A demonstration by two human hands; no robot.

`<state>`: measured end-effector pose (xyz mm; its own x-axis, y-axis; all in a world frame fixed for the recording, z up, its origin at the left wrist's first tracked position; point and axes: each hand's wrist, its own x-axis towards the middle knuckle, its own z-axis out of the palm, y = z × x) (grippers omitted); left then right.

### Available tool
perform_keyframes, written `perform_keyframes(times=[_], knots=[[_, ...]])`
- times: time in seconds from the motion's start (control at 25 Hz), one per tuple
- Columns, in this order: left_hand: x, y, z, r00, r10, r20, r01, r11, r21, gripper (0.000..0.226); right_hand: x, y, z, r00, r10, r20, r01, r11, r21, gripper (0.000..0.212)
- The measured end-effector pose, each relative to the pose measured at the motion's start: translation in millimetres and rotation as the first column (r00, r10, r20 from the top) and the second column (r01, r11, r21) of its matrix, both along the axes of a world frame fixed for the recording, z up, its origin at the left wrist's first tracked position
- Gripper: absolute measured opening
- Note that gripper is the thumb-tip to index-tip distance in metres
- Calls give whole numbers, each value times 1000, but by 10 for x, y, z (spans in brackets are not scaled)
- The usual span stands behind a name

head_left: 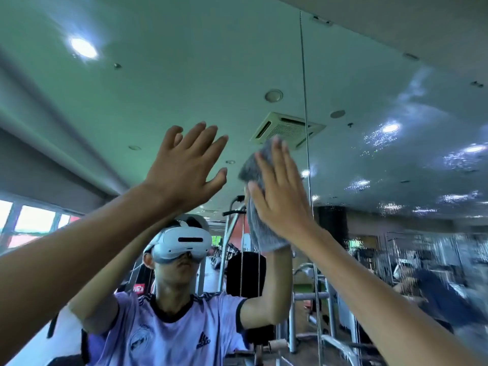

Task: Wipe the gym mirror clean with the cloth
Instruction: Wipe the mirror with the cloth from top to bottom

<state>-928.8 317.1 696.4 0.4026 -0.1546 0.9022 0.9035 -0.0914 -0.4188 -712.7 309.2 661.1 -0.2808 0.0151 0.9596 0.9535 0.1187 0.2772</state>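
The gym mirror (163,83) fills the view and reflects the ceiling, the gym and a person in a headset. My right hand (280,188) presses a grey cloth (260,228) flat against the glass with straight fingers, just left of a vertical seam (306,128) between mirror panels. The cloth hangs below my palm and sticks out above my fingers. My left hand (184,167) lies flat on the glass to the left of the cloth, fingers spread and straight, holding nothing.
The mirror panel right of the seam carries wet streaks and droplets (412,165). Gym machines (237,260) and windows (34,220) appear only as reflections.
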Motion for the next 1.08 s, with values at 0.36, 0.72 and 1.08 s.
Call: perform_keyframes(times=[0.36,0.72,1.08], knots=[[-44,40,-34,998,-35,44,36,999,-22,63,12,-42,509,939,14,-344,8,998,64,53],[-31,47,-46,998,-37,44,37,999,5,60,516,-10,685,985,2,-172,28,984,174,58],[-34,-20,73,1000,-2,21,1,1000,15,66,478,14,650,962,-106,251,71,987,146,53]])
